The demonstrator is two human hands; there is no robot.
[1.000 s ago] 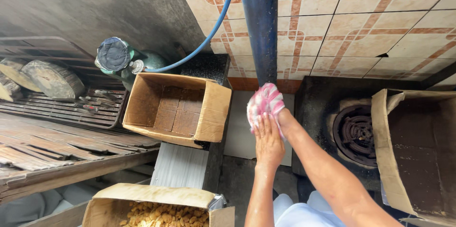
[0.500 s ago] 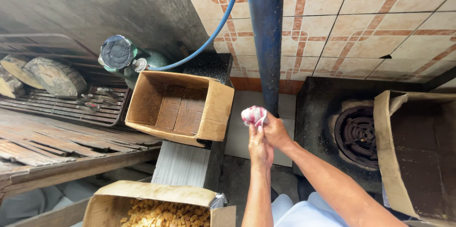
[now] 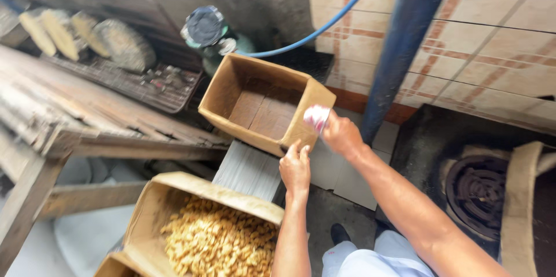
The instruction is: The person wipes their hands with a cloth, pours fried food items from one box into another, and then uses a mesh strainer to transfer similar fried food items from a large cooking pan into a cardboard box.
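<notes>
Hands, two: right hand (image 3: 341,133) holds one cloth (image 3: 316,117) over one empty box (image 3: 263,105).

left hand (image 3: 296,168) reached forward, fingers loosely curled | right hand (image 3: 340,133) raised ahead, my grip closed | both forearms extended

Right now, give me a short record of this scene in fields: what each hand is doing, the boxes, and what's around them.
right hand: holds a small pink-and-white packet at the rim of the empty cardboard box
left hand: open, fingers at the near wall of that box
empty cardboard box: open top, tilted, resting on a grey slab
lower box: open, filled with small yellow-brown pieces
left side: worn wooden bench
behind: green cylinder with blue hose, tiled wall
right side: round black burner
</notes>
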